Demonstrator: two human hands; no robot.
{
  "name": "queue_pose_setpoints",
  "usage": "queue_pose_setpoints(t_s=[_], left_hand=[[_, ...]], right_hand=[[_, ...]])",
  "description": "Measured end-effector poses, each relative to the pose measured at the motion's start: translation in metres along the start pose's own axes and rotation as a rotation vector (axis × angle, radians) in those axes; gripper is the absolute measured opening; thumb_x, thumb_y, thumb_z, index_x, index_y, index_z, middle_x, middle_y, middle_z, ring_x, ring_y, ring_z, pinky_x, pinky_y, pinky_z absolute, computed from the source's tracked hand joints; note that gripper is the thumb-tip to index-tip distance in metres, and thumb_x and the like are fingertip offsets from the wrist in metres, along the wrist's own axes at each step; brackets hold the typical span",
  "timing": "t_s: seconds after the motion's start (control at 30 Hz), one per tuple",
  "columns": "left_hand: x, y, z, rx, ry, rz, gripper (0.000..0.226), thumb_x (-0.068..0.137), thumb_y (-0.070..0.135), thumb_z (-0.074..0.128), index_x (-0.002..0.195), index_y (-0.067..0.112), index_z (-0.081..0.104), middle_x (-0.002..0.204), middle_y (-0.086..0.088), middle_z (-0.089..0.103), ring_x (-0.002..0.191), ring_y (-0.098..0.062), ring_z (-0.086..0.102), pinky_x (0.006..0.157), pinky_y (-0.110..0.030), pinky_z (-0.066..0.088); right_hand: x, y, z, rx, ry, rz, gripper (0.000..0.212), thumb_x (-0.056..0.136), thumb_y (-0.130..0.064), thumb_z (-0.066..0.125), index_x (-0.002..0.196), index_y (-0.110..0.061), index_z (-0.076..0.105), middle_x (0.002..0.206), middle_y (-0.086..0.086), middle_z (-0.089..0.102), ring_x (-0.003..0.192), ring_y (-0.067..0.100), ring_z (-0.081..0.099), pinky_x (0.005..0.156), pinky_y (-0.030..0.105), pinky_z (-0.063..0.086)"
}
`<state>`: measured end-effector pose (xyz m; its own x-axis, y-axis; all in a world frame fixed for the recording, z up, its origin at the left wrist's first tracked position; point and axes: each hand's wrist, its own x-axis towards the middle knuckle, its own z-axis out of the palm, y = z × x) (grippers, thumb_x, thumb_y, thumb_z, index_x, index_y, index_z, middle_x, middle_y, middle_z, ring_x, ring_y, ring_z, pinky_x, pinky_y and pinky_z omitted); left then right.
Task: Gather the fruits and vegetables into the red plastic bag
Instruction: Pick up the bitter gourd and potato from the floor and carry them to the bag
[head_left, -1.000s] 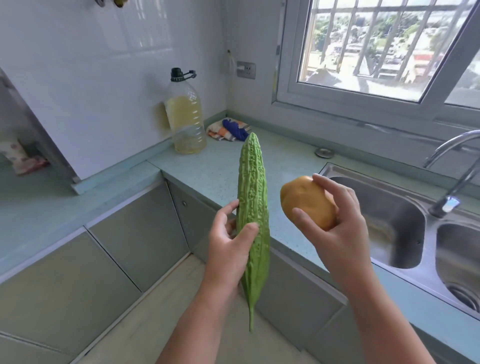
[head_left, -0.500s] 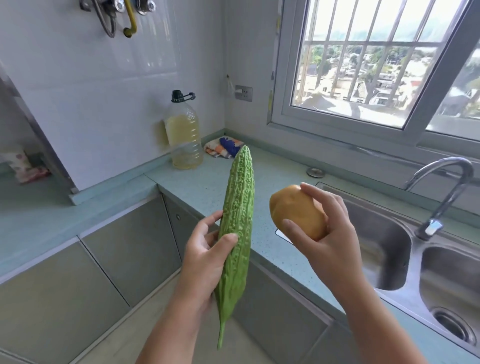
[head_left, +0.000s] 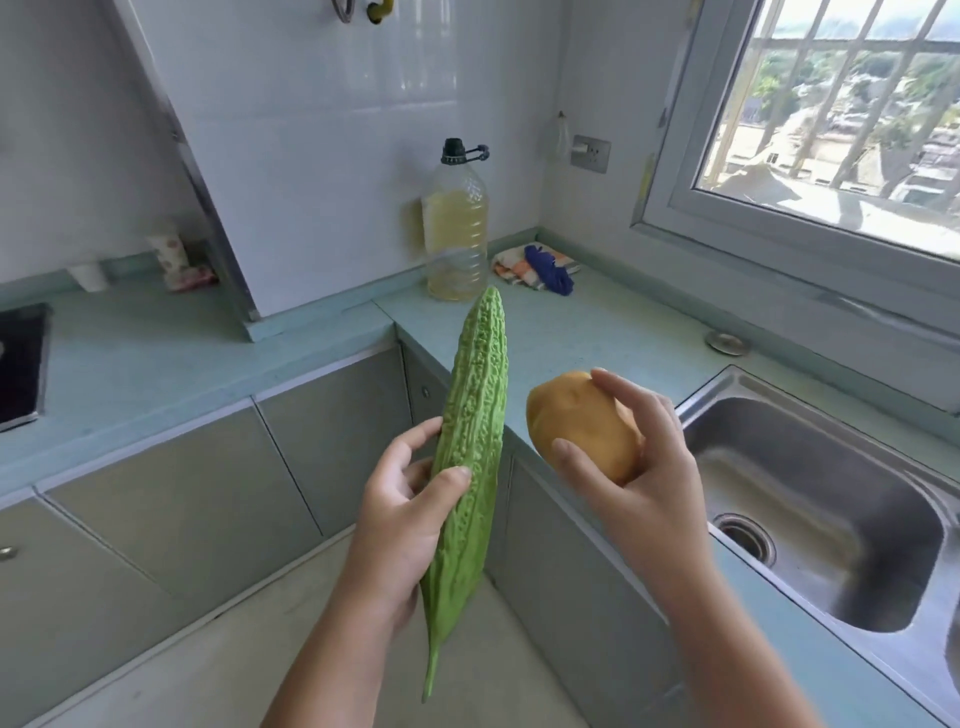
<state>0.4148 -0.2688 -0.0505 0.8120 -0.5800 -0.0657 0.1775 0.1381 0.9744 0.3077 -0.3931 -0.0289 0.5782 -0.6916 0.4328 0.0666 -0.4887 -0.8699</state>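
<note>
We see a long, bumpy green bitter gourd (head_left: 474, 447) standing nearly upright, blunt tip up and thin stem pointing down, tilted slightly to the right at the top. Just to the right of the gourd, apart from it, sits a smooth, oval, yellow-brown potato (head_left: 579, 423), level with the gourd's middle and angled downward to the right.

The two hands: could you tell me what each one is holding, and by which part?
The left hand grips the bitter gourd around its lower middle, stem tip down. The right hand holds the potato by its right end.
</note>
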Motion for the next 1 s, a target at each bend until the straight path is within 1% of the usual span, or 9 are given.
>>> queue_pose_setpoints(t_s=[0.17, 0.27, 0.37, 0.5, 0.67, 0.73, 0.83, 0.93, 1.0], left_hand=[[-0.001, 0.005, -0.042, -0.014, 0.073, 0.001, 0.037, 0.085, -0.004, 0.055, 0.115, 0.017, 0.056, 0.073, 0.004, 0.072, 0.059, -0.009, 0.062, 0.05, -0.02, 0.049], [-0.002, 0.009, -0.072, -0.02, 0.106, 0.006, 0.041, 0.077, 0.004, 0.066, 0.113, 0.02, 0.056, 0.078, 0.004, 0.072, 0.064, -0.009, 0.063, 0.052, -0.02, 0.05], [-0.003, 0.014, -0.106, -0.008, 0.14, 0.013, 0.041, 0.077, 0.005, 0.066, 0.113, 0.022, 0.057, 0.083, 0.004, 0.073, 0.068, -0.01, 0.064, 0.055, -0.021, 0.051], [-0.005, 0.023, -0.162, 0.033, 0.192, 0.035, 0.047, 0.065, 0.017, 0.062, 0.111, 0.025, 0.057, 0.093, 0.0, 0.073, 0.076, -0.013, 0.065, 0.062, -0.024, 0.051], [-0.009, 0.036, -0.238, 0.084, 0.302, 0.096, 0.049, 0.065, 0.017, 0.062, 0.113, 0.026, 0.057, 0.099, 0.001, 0.07, 0.079, -0.008, 0.066, 0.064, -0.019, 0.051], [-0.013, 0.04, -0.268, 0.121, 0.341, 0.121, 0.044, 0.073, 0.01, 0.067, 0.112, 0.029, 0.057, 0.1, 0.004, 0.069, 0.08, -0.005, 0.067, 0.065, -0.018, 0.052], [-0.02, 0.044, -0.313, 0.136, 0.403, 0.117, 0.045, 0.081, 0.0, 0.065, 0.111, 0.032, 0.056, 0.1, 0.003, 0.068, 0.081, -0.006, 0.067, 0.07, -0.022, 0.054], [-0.031, 0.048, -0.356, 0.122, 0.464, 0.112, 0.046, 0.077, 0.009, 0.067, 0.113, 0.035, 0.055, 0.101, 0.001, 0.068, 0.083, -0.01, 0.067, 0.068, -0.023, 0.053], [-0.039, 0.05, -0.383, 0.111, 0.505, 0.107, 0.049, 0.081, 0.002, 0.064, 0.116, 0.036, 0.054, 0.103, -0.002, 0.067, 0.083, -0.011, 0.067, 0.067, -0.023, 0.052]], right_hand=[[-0.006, -0.003, 0.043, 0.052, -0.082, 0.033, 0.047, 0.064, -0.029, 0.069, 0.107, -0.042, 0.052, 0.113, -0.011, 0.05, 0.099, -0.005, 0.05, 0.073, 0.003, 0.038], [-0.006, -0.007, 0.073, 0.05, -0.118, 0.02, 0.048, 0.063, -0.031, 0.069, 0.106, -0.044, 0.052, 0.114, -0.012, 0.05, 0.102, -0.005, 0.049, 0.077, 0.004, 0.038], [-0.008, -0.015, 0.106, 0.05, -0.155, 0.018, 0.049, 0.06, -0.041, 0.067, 0.107, -0.044, 0.052, 0.114, -0.014, 0.049, 0.103, -0.006, 0.048, 0.077, 0.003, 0.038], [-0.014, -0.032, 0.159, 0.052, -0.225, 0.019, 0.052, 0.058, -0.049, 0.062, 0.109, -0.045, 0.051, 0.116, -0.015, 0.049, 0.105, -0.004, 0.048, 0.078, 0.007, 0.041], [-0.027, -0.059, 0.236, 0.038, -0.316, -0.04, 0.051, 0.06, -0.046, 0.061, 0.11, -0.041, 0.051, 0.116, -0.016, 0.048, 0.104, -0.01, 0.046, 0.076, 0.002, 0.036], [-0.034, -0.069, 0.267, 0.039, -0.351, -0.052, 0.051, 0.061, -0.043, 0.063, 0.11, -0.04, 0.052, 0.115, -0.015, 0.048, 0.102, -0.009, 0.047, 0.076, 0.001, 0.035], [-0.045, -0.085, 0.314, 0.046, -0.407, -0.076, 0.05, 0.063, -0.034, 0.068, 0.11, -0.04, 0.051, 0.116, -0.013, 0.048, 0.102, -0.008, 0.047, 0.076, 0.001, 0.035], [-0.059, -0.101, 0.357, 0.053, -0.466, -0.1, 0.05, 0.063, -0.041, 0.065, 0.111, -0.04, 0.051, 0.116, -0.014, 0.048, 0.102, -0.006, 0.048, 0.076, 0.002, 0.036], [-0.07, -0.111, 0.382, 0.063, -0.5, -0.107, 0.05, 0.062, -0.045, 0.062, 0.111, -0.041, 0.05, 0.116, -0.014, 0.048, 0.102, -0.005, 0.048, 0.076, 0.003, 0.036]])
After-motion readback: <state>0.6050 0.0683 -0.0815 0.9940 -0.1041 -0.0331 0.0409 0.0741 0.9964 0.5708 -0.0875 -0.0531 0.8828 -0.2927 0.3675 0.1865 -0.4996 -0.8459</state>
